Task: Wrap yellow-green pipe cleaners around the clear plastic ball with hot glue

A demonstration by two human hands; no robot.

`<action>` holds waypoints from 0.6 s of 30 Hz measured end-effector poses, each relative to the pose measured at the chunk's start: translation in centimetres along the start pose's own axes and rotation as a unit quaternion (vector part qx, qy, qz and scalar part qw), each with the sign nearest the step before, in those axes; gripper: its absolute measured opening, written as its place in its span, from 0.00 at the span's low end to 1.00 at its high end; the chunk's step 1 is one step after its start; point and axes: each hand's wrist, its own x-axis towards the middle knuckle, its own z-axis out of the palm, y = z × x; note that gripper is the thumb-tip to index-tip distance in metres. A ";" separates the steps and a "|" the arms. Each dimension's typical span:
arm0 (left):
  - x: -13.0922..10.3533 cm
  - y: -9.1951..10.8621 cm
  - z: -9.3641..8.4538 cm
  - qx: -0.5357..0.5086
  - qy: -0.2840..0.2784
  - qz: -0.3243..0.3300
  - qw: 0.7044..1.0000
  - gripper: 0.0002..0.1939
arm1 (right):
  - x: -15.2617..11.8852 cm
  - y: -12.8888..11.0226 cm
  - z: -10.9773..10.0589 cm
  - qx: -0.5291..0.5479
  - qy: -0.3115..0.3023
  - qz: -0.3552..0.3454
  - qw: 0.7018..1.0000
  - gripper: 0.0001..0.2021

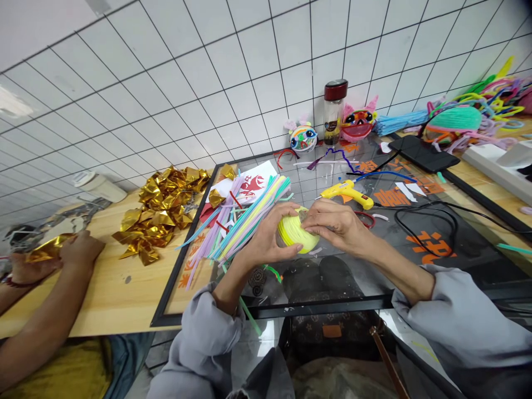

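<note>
Holds a yellow ball (296, 233) in left hand (266, 235), with curved fingers; touches its side with right hand (334, 224), with fingertips pressed together, near a glue gun (346, 192).

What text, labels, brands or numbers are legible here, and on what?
Nothing I can quote with confidence.
Orange characters on the dark framed board: look Chinese, but too slanted and partly covered to read.
Label on the lidded jar: too small to read.
Patterned bag below the board: repeated motifs, too small to make out; its tan patch shows no legible lettering.
</note>
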 end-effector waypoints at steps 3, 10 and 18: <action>0.0 0.0 0.0 0.008 0.001 0.010 1.000 0.27 | 0.0 0.0 0.0 0.001 -0.001 -0.001 1.000 0.07; 0.0 -0.1 0.1 0.022 0.001 0.022 1.000 0.24 | -0.1 0.0 0.0 -0.001 -0.002 0.003 1.000 0.08; 0.0 0.0 0.0 0.021 -0.007 0.018 1.000 0.23 | 0.1 -0.1 -0.1 0.006 -0.003 0.003 1.000 0.08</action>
